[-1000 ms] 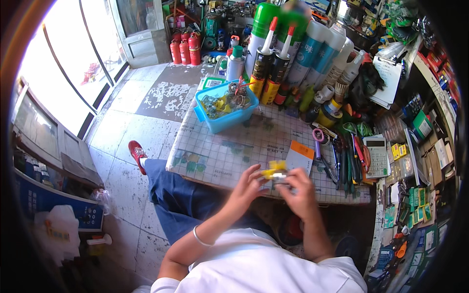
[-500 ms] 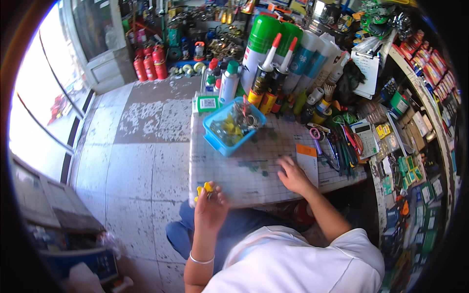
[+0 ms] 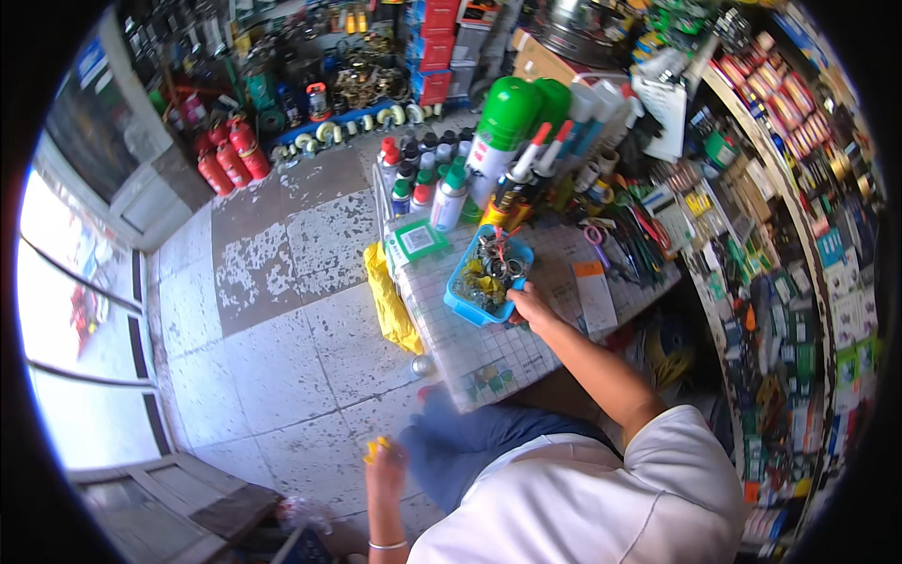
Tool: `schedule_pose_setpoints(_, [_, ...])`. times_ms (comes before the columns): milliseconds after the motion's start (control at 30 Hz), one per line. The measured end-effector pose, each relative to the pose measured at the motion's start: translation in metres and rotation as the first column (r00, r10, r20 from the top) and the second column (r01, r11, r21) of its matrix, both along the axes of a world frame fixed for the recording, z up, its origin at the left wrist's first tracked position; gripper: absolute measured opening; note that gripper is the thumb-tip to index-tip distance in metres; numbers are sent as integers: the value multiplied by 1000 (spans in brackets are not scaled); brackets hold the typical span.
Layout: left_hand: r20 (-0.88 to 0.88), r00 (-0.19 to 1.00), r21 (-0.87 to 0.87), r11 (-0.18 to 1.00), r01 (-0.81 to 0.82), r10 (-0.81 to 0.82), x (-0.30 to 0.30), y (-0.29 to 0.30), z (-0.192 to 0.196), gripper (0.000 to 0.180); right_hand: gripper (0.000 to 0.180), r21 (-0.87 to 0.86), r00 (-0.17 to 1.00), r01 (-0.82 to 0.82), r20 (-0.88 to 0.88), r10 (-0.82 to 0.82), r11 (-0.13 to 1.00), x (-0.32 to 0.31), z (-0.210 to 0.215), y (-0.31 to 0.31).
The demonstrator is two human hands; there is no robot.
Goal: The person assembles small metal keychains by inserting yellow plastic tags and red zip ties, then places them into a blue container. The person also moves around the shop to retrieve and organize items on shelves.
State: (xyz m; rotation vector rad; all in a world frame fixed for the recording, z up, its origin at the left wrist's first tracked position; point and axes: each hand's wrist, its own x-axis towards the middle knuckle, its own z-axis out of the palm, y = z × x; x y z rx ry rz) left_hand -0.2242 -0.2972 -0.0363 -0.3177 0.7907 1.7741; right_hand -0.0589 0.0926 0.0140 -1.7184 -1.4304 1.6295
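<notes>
My right hand [image 3: 532, 306] grips the near right corner of a light-blue plastic basket [image 3: 477, 315] on the table. Metal rings, clear plastic bags and yellow pieces lie inside it. Away from the table, low over the floor to the left, my left hand [image 3: 385, 473] is closed. A small yellow winged piece [image 3: 377, 448] pokes out at its fingertips. The hand is blurred, so its exact kind cannot be made out.
The table [image 3: 442, 348] carries a green-and-white box [image 3: 416, 241], spray cans [image 3: 449, 199], an orange-and-white card [image 3: 593, 291] and pliers. A yellow bag [image 3: 390, 301] hangs at its left edge. Red fire extinguishers [image 3: 230, 162] stand far left; packed shelves [image 3: 799, 310] line the right.
My right hand has gone from the tabletop to the basket's corner. My left hand has moved down and away from the table with the yellow piece. The view has turned left.
</notes>
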Motion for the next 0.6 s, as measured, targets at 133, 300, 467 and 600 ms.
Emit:
schedule_pose_setpoints(133, [-93,956,-9,960,280,-279,-1,-6,77,20,26,-30,989,147,-5,-148,989,25,17,-64])
schedule_pose_setpoints(300, [-292,804,44,832,552,-518,-19,49,163,27,29,70,912,403,48,-406,913,94,50,-178])
schedule_pose_setpoints(467, [-141,685,210,655,726,-714,-25,93,158,32,31,147,839,528,60,-540,836,160,91,-280])
schedule_pose_setpoints(600, [-101,411,306,365,879,-906,33,118,133,25,31,196,659,723,92,-747,662,224,34,-357])
